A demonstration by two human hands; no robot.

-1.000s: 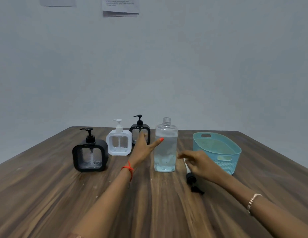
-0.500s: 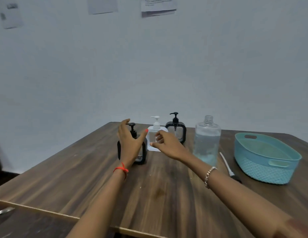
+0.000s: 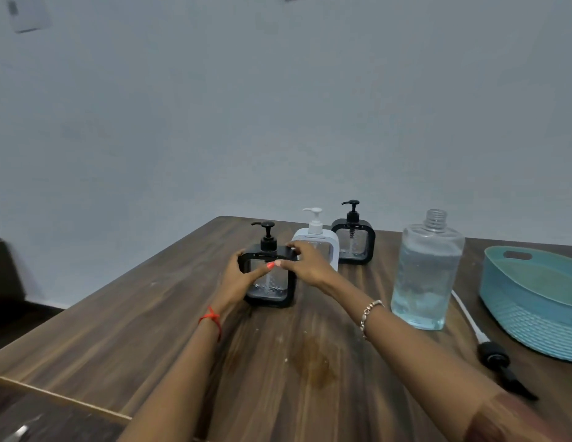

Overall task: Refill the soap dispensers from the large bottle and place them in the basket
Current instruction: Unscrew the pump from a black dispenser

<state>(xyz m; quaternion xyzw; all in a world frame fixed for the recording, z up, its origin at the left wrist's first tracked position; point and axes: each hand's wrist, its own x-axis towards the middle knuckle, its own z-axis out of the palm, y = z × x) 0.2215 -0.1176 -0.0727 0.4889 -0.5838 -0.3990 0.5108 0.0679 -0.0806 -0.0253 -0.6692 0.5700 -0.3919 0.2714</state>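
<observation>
A black square soap dispenser (image 3: 272,288) with a pump top stands on the wooden table (image 3: 150,330). My left hand (image 3: 238,279) grips its left side and my right hand (image 3: 305,264) grips its upper right corner. Behind it stand a white dispenser (image 3: 316,237) and a second black dispenser (image 3: 353,239). The large clear bottle (image 3: 426,272), uncapped and mostly full of clear liquid, stands to the right. A teal basket (image 3: 533,301) sits at the far right, with nothing visible inside.
The large bottle's black pump with its white tube (image 3: 489,352) lies on the table between the bottle and the basket. A brownish stain (image 3: 313,362) marks the table in front. The table's left edge runs diagonally near my left arm.
Both hands have come together onto the near black dispenser; half a second ago they hovered just around it. One second ago they were beside the large bottle. The view has turned left.
</observation>
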